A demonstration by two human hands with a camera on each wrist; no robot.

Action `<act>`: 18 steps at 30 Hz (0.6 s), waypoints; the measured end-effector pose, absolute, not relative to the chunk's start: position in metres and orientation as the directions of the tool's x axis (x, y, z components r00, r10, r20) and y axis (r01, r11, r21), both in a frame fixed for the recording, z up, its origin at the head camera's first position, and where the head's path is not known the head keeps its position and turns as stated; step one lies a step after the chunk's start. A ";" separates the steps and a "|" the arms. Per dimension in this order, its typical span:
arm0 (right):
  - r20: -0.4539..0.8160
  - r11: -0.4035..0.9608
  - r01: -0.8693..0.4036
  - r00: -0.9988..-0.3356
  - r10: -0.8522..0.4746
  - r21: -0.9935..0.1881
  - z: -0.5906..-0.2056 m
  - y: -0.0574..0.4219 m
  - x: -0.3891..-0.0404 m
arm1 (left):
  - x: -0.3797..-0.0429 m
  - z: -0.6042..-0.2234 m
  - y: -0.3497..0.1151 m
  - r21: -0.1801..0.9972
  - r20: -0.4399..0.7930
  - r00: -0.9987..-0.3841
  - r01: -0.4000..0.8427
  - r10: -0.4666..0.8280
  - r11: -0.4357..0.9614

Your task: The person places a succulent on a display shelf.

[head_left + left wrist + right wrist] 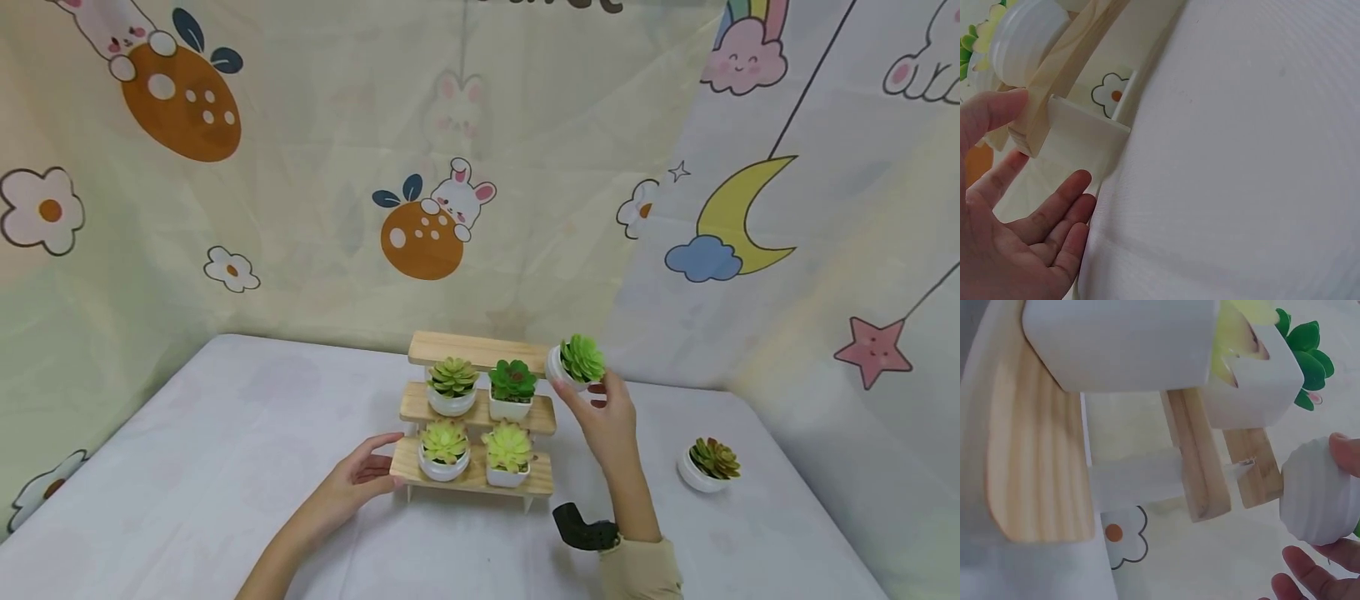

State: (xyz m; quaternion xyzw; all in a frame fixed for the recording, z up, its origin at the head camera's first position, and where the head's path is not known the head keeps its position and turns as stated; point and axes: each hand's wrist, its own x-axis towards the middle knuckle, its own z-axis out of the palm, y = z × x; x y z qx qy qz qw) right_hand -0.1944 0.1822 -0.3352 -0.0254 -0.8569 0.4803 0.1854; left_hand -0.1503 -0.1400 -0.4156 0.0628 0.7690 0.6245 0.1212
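Note:
A three-tier wooden stand [472,347] with white supports stands on the table. My left hand [351,479] holds the left end of its lowest shelf, thumb on top and index finger beneath; the left wrist view shows the other fingers [1054,219] free of the wood. In my right hand [611,417] is a bright green potted succulent [582,358], its ribbed round white pot [1315,490] tilted at the right end of the top shelf. On the middle shelf sit a pale green succulent [453,379] and a dark green one [512,382]. Two yellow-green succulents [444,442] occupy the lowest shelf.
A reddish-green succulent [714,458] in a round white pot stands on the white-covered table [187,467], right of my right arm. A black wrist device [585,531] sits by the right sleeve. Printed fabric [315,167] hangs behind the table.

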 end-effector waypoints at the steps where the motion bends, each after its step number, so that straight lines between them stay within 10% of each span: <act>1: 0.297 0.551 -0.139 -0.932 0.208 -0.823 -0.333 0.183 -0.195 | -0.150 -0.415 -0.140 0.975 -0.111 -0.963 -0.059 0.244 0.213; 18: 0.209 0.702 -0.173 -0.977 -0.035 -0.691 -0.298 0.183 -0.215 | -0.149 -0.416 -0.140 0.974 -0.080 -0.968 -0.026 0.237 0.225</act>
